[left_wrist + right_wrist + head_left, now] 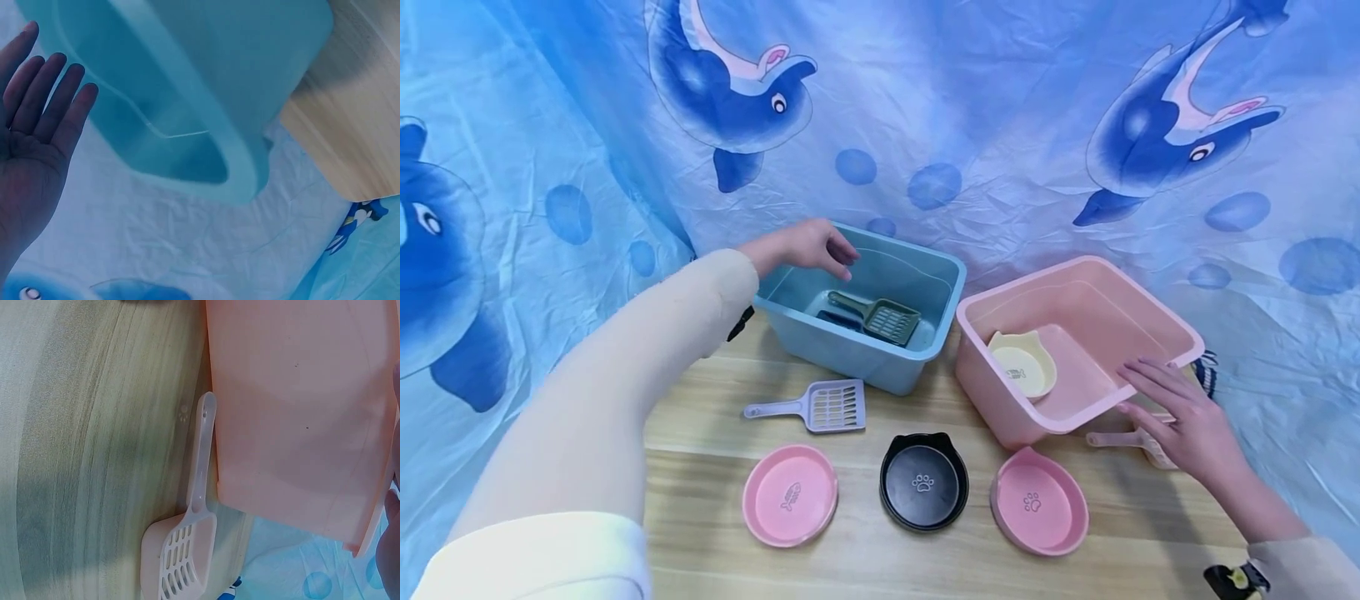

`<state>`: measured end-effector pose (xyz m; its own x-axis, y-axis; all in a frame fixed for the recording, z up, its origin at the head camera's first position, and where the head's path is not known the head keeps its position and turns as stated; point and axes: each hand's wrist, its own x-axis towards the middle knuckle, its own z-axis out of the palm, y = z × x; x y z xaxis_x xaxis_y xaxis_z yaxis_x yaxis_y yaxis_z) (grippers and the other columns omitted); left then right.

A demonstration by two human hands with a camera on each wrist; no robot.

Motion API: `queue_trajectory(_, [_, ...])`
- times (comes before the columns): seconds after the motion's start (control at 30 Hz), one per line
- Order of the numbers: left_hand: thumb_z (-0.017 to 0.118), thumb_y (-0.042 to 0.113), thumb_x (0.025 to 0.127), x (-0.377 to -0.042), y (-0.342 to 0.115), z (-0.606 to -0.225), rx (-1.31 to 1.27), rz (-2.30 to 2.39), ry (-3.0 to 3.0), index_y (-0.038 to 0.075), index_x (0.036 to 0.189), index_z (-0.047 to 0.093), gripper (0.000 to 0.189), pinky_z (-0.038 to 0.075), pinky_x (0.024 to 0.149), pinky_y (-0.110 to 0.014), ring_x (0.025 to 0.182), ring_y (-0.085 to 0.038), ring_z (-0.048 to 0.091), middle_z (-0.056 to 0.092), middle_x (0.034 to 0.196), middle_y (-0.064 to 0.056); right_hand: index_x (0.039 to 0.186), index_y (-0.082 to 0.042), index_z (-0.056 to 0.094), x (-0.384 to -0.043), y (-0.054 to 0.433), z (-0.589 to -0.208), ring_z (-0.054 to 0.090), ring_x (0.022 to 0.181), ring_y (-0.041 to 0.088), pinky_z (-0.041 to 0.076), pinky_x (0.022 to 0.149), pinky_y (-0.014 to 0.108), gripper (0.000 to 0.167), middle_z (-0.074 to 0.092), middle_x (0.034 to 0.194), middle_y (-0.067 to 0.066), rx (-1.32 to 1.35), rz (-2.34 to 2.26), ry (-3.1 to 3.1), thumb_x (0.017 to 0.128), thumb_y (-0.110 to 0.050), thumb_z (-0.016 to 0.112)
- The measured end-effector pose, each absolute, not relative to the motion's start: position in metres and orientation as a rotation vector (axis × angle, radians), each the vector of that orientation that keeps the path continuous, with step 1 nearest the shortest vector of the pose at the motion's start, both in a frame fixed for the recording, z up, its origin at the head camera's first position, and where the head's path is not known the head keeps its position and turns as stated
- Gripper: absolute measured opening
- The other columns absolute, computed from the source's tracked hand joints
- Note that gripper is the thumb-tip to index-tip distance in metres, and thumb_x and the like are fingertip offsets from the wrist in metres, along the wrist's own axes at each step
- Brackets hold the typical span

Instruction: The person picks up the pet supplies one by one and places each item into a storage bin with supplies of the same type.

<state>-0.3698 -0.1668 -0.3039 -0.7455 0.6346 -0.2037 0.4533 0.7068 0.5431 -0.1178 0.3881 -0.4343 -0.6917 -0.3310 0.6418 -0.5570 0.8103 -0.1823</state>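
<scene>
My left hand (816, 246) hangs over the blue-green litter box (955, 287), fingers loosely extended and holding nothing. Inside that box lie a dark green litter scoop (891, 321) and another dark piece (838, 319), partly hidden. In the left wrist view, the palm and spread fingers appear beside the box rim. My right hand (1183, 421) is at the near right rim of the pink litter box (1086, 404), fingers extended over the edge; firm contact cannot be told. A cream cat-eared bowl (1033, 367) sits in the pink box. Beside it lies a pale pink scoop (203, 450), partly covered by my hand.
On the wooden table (700, 508) lie a lilac scoop (835, 406), a round pink bowl (790, 496), a black cat-eared bowl (923, 483) and a pink pointed-rim bowl (1040, 504). A blue dolphin-print sheet (1000, 108) hangs behind and at both sides.
</scene>
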Motion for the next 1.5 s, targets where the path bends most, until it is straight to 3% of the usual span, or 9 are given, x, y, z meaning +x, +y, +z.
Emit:
queue_trajectory(0.3, [0.082, 0.022, 0.097, -0.328, -0.181, -0.271, 0.99, 0.661, 2.564, 0.01, 0.146, 0.067, 0.052, 0.052, 0.115, -0.048, 0.137, -0.029, 0.062, 0.067, 0.147, -0.011, 0.135, -0.011, 0.076, -0.115, 0.391, -0.437, 0.035, 0.151, -0.006, 0.022, 0.124, 0.013, 0.074, 0.058, 0.152, -0.013, 0.623, 0.474, -2.397, 0.101, -0.072, 0.05])
queue_trajectory(0.53, [0.084, 0.024, 0.096, -0.291, -0.209, -0.267, 0.984, 0.761, 2.609, 0.013, 0.146, 0.068, 0.053, 0.051, 0.116, -0.047, 0.139, -0.028, 0.061, 0.067, 0.148, -0.006, 0.139, -0.016, 0.074, -0.113, 0.392, -0.439, 0.034, 0.151, -0.006, 0.022, 0.126, 0.016, 0.075, 0.066, 0.148, 0.003, 0.6, 0.475, -2.427, 0.098, -0.075, 0.05])
queue_trajectory(0.8, [0.086, 0.027, 0.095, -0.249, -0.253, -0.283, 0.865, 0.902, 2.657, 0.016, 0.144, 0.07, 0.053, 0.052, 0.114, -0.05, 0.138, -0.029, 0.062, 0.07, 0.144, -0.006, 0.134, -0.011, 0.077, -0.113, 0.393, -0.438, 0.04, 0.149, -0.006, 0.025, 0.127, 0.019, 0.073, 0.05, 0.153, -0.025, 0.62, 0.47, -2.367, 0.101, -0.071, 0.052])
queue_trajectory(1.07, [0.085, 0.027, 0.094, -0.225, -0.295, -0.328, 0.744, 1.006, 2.636, 0.011, 0.142, 0.071, 0.052, 0.057, 0.101, -0.023, 0.135, -0.028, 0.065, 0.072, 0.139, -0.006, 0.133, -0.011, 0.077, -0.112, 0.393, -0.437, 0.041, 0.147, -0.007, 0.026, 0.127, 0.018, 0.072, 0.049, 0.152, -0.029, 0.616, 0.484, -2.346, 0.1, -0.071, 0.053])
queue_trajectory(1.13, [0.086, 0.027, 0.094, -0.22, -0.301, -0.34, 0.721, 1.02, 2.642, 0.011, 0.141, 0.071, 0.052, 0.058, 0.102, -0.025, 0.134, -0.029, 0.066, 0.072, 0.139, -0.006, 0.133, -0.012, 0.077, -0.111, 0.394, -0.437, 0.041, 0.147, -0.008, 0.025, 0.126, 0.016, 0.072, 0.05, 0.152, -0.027, 0.609, 0.482, -2.347, 0.1, -0.072, 0.053])
queue_trajectory(1.33, [0.087, 0.026, 0.092, -0.212, -0.311, -0.378, 0.631, 1.088, 2.631, 0.007, 0.141, 0.071, 0.054, 0.055, 0.109, -0.047, 0.133, -0.032, 0.065, 0.071, 0.14, -0.01, 0.135, -0.014, 0.076, -0.109, 0.393, -0.437, 0.04, 0.148, -0.008, 0.024, 0.124, 0.013, 0.073, 0.049, 0.152, -0.026, 0.607, 0.477, -2.346, 0.1, -0.073, 0.052])
queue_trajectory(1.5, [0.087, 0.026, 0.093, -0.208, -0.32, -0.409, 0.585, 1.116, 2.63, 0.004, 0.143, 0.068, 0.058, 0.05, 0.112, -0.054, 0.135, -0.034, 0.064, 0.069, 0.142, -0.012, 0.134, -0.011, 0.076, -0.115, 0.389, -0.436, 0.04, 0.148, -0.007, 0.025, 0.126, 0.016, 0.074, 0.048, 0.153, -0.023, 0.633, 0.468, -2.349, 0.101, -0.072, 0.051])
